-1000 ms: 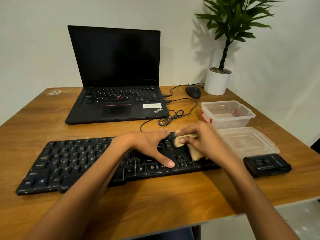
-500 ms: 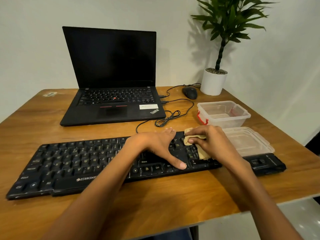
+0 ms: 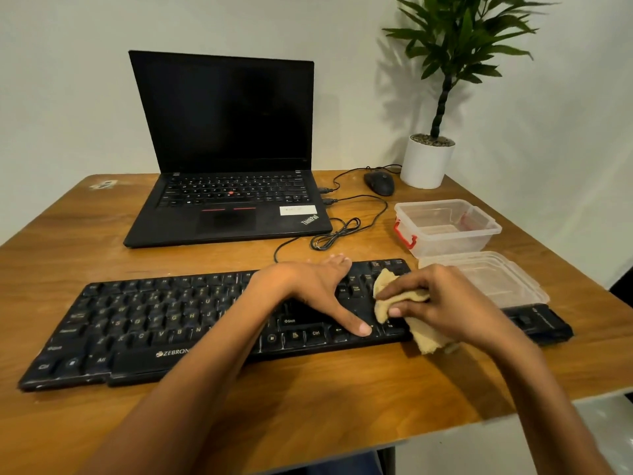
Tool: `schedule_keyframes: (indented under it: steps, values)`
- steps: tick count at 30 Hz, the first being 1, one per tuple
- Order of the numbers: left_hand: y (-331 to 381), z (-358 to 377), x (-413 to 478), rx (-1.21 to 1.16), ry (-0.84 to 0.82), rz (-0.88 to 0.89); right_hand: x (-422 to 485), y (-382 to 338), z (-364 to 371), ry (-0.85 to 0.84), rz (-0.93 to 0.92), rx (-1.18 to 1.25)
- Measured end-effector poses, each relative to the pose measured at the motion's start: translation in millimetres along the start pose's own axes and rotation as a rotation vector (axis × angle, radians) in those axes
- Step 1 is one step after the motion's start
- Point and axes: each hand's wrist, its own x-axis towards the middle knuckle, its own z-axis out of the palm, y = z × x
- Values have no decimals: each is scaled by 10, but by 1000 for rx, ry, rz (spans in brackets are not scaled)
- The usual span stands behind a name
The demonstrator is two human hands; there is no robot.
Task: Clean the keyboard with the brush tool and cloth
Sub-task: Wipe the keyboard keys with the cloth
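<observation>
Wiping stage under way: right hand (image 3: 452, 303) grips the cloth (image 3: 383, 286) at the right end of the keyboard (image 3: 154, 323); left hand (image 3: 308, 286), fingers spread flat, steadies it on the table (image 3: 308, 406) (left keys judged outstanding).

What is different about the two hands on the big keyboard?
The left hand lies flat and spread on the keyboard, thumb near the arrow keys; the right hand is curled. The left hand holds nothing; the right hand grips the tan cloth. Both are bare and over the keyboard's right end.
</observation>
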Motion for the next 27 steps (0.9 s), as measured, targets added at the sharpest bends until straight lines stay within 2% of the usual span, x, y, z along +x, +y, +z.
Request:
schedule_keyframes:
  steps: [2, 4, 7, 12, 13, 16, 21, 24, 27]
  values:
    - [6, -6, -8, 5, -8, 1, 18, 22, -90, -28, -40, 94]
    - [-2, -10, -12, 8, -7, 2, 140, 46, -46, 106, -37, 146]
    - [-8, -12, -7, 8, -14, 0, 197, 62, 124, 169, -46, 42]
    - [-5, -12, -3, 4, -5, -6, -46, 74, -69, -123, -104, 119]
    - [-3, -11, -9, 3, -7, -6, -8, 86, -100, -86, -102, 151]
    - [14, -13, -26, -5, -6, -8, 300, 79, -38, 196, -120, 160]
    - [4, -30, -22, -15, -16, -8, 562, 214, 238, 194, -164, -234]
    - [-6, -28, -24, -7, -13, -1, 451, 439, 89, 252, -71, -238]
    - [9, -29, -26, 0, -16, -4, 517, 355, 86, 285, -102, -237]
